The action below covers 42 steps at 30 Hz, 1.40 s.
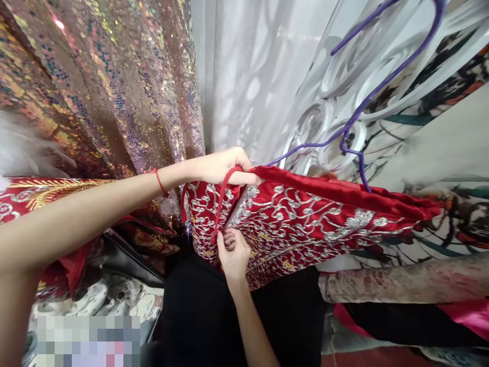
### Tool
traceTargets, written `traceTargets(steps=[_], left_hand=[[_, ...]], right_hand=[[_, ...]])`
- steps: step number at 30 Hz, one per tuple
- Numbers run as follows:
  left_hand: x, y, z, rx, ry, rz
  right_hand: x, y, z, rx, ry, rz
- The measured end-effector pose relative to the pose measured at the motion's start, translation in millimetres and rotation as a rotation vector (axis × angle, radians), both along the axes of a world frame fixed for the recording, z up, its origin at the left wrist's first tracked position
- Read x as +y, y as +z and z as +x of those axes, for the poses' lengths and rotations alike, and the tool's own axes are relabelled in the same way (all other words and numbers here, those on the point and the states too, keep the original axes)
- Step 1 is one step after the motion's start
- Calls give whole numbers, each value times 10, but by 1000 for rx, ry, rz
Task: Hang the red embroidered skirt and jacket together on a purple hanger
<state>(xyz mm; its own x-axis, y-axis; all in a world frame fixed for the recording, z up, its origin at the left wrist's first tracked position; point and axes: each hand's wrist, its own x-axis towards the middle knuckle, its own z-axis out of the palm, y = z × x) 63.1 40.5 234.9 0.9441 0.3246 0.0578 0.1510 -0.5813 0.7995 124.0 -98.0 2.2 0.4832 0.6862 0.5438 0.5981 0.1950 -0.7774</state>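
Note:
A red skirt (305, 209) with silver and some gold embroidery hangs sideways across the middle of the view. My left hand (225, 165) is closed on its plain red waistband (324, 191), near the left end. From that hand a thin red cord (221, 199) loops down along the fold of the cloth. Lower down, my right hand (235, 252) pinches at the cord's lower end, against the embroidered front; the fingertips partly hide what is between them. A purple hanger (361, 109) reaches into the waistband from above, its hook pointing up.
Shiny sequined cloth (114, 76) hangs at the upper left, beside pale sheer fabric (260, 71). White rings (321, 117) hang behind the purple hanger. White clogs (91, 300) sit at the lower left. On the right lies a rolled patterned cloth (408, 280).

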Motion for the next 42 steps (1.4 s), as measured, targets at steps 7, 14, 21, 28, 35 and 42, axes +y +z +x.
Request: traceTargets(steps=[7, 14, 21, 28, 35, 42], left_hand=[[16, -43, 5, -49, 28, -72], [22, -46, 7, -30, 0, -23], [16, -36, 19, -37, -16, -44], [20, -32, 12, -50, -17, -63], [11, -27, 21, -53, -17, -63], [25, -35, 7, -38, -16, -23]], right_hand=[[132, -51, -121, 535, 160, -85], [-84, 190, -53, 852, 330, -145], [-107, 210, -76, 960, 313, -101], [-216, 449, -40, 931, 340, -162], [-262, 648, -3, 886, 300, -173], [-262, 585, -129, 1026, 269, -84]])
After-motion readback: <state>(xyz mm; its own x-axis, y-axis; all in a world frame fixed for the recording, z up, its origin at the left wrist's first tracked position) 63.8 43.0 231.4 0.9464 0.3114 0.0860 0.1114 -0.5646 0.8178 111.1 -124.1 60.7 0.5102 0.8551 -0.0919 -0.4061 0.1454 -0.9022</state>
